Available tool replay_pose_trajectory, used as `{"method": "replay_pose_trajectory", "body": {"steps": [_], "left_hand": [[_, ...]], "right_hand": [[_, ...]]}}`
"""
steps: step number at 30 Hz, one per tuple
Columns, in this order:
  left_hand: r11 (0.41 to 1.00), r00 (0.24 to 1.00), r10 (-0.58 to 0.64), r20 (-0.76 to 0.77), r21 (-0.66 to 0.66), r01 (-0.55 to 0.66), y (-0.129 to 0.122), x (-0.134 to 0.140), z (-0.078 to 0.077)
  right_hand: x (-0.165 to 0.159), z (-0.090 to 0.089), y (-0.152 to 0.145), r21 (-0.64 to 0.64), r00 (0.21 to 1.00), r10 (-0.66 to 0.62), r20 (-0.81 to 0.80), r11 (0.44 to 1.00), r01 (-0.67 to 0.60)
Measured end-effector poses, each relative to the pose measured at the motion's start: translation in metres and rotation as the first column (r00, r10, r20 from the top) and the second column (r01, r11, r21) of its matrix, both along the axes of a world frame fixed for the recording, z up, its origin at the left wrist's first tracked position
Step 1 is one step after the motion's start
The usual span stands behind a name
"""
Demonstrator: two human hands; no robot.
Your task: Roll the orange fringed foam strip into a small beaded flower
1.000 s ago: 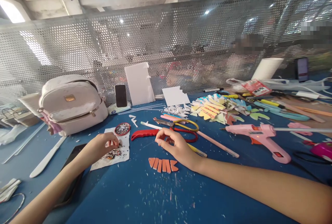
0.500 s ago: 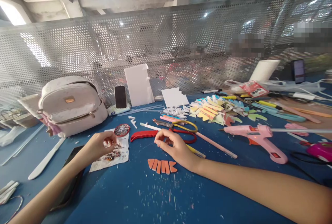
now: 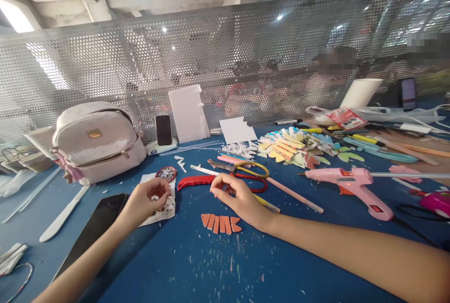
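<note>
My left hand [image 3: 149, 199] hovers above a white paper sheet [image 3: 168, 208] strewn with tiny dark and coloured bits. Its thumb and forefinger are closed in a rounded pinch; whatever is between them is too small to make out. A small round red-rimmed dish [image 3: 166, 173] of similar bits lies just behind it. My right hand [image 3: 241, 200] is curled beside a fish-shaped row of orange pieces [image 3: 221, 224], thumb against forefinger, with any held thing hidden. Partly behind the right hand lie red-handled scissors [image 3: 195, 181] and yellow-handled scissors [image 3: 258, 168].
A pink glue gun [image 3: 351, 181] lies at right. Yellow and blue cut pieces [image 3: 288, 144] are heaped behind the scissors. A black phone [image 3: 94, 228] and white plastic knife [image 3: 65, 213] lie left, before a pale backpack [image 3: 96, 144]. A perforated metal screen [image 3: 211, 50] stands behind.
My left hand has shifted right and slightly toward me over the paper, with fingers still pinched, uncovering more of the black phone. My right hand has stayed nearly in place.
</note>
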State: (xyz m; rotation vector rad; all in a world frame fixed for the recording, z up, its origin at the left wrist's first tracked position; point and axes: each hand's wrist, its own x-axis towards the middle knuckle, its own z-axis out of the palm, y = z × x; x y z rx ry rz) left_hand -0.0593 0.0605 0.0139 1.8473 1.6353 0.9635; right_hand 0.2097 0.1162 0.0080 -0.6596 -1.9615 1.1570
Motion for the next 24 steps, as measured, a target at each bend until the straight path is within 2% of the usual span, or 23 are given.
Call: {"method": "replay_pose_trajectory", "body": {"steps": [6, 11, 14, 24], "left_hand": [[0.998, 0.969, -0.052, 0.242, -0.025, 0.06, -0.025, 0.056, -0.013], [0.992, 0.843, 0.013, 0.538, -0.111, 0.055, -0.035, 0.069, -0.012], [0.991, 0.806, 0.06, 0.589, -0.131, 0.022, -0.036, 0.069, -0.01], [0.987, 0.766, 0.131, 0.629, -0.159, -0.038, -0.035, 0.068, -0.012]], "right_hand": [[0.001, 0.004, -0.004, 0.052, 0.999, -0.024, -0.035, 0.998, 0.026], [0.002, 0.005, -0.007, 0.084, 0.997, -0.016, -0.075, 0.996, 0.023], [0.003, 0.005, -0.008, 0.093, 0.996, -0.008, -0.093, 0.996, 0.016], [0.005, 0.004, -0.007, 0.095, 0.993, 0.013, -0.119, 0.995, -0.002]]}}
